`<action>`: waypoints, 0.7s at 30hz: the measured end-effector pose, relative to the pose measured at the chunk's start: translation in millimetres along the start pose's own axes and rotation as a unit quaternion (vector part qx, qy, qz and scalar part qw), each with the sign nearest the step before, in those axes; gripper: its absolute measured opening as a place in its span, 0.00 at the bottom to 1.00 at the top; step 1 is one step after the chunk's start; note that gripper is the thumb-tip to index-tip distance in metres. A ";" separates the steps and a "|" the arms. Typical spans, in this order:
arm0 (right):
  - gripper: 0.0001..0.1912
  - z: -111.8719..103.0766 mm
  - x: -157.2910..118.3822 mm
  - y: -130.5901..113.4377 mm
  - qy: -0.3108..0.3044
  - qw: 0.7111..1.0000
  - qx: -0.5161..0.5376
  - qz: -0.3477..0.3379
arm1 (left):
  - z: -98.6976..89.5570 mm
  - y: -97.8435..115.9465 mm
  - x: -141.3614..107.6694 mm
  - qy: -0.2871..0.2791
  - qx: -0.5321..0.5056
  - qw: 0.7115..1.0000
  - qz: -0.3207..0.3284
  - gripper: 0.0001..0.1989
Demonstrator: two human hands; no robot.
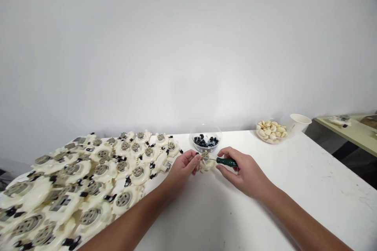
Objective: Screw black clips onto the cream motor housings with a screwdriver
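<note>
We've got a screwdriver (226, 161) running roughly level across the view, long axis left to right, green handle on the right, thin steel shaft pointing left, tip at a cream plastic part (207, 163). The part sits mid-frame between the hands, just in front of a clear bowl (205, 128) of small black pieces. Our left hand (183, 166) is curled, gripping the part; our right hand (244, 172) is closed around the handle. We can't tell whether the part touches the white table (265, 219). To the left, a crowded heap of cream plastic discs (100, 176) with grey centres and black bits. Far right, a clear bowl (259, 135) of pale chunks, a white paper cup (300, 122) beside it, and a second table (347, 130) beyond.
</note>
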State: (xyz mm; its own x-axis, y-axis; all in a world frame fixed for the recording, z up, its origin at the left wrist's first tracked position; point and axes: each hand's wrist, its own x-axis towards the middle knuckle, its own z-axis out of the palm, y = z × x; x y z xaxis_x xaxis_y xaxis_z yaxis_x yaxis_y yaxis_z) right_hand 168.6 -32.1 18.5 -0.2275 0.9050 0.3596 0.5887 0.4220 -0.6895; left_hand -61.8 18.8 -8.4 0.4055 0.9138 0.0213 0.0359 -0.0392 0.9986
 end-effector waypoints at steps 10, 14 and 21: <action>0.09 2.8 0.9 4.2 0.031 0.997 -0.054 -0.038 | -1.0 3.5 -1.3 -0.009 0.000 1.000 0.000 0.18; 0.19 5.2 0.3 1.6 0.011 0.997 -0.079 0.019 | -0.3 6.5 -2.6 -0.014 0.007 1.000 0.003 0.18; 0.14 5.2 0.4 0.9 -0.003 0.998 -0.013 0.059 | -0.5 2.3 -1.5 -0.006 0.010 1.000 0.003 0.18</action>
State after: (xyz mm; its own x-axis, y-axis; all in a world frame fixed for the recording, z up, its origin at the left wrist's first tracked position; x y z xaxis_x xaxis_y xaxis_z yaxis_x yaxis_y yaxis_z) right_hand 165.0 -31.1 14.8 -0.1598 0.9485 0.2735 0.6315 0.3112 -0.7102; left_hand -62.8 17.6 -6.1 0.4167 0.9087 0.0258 0.0511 -0.0518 0.9974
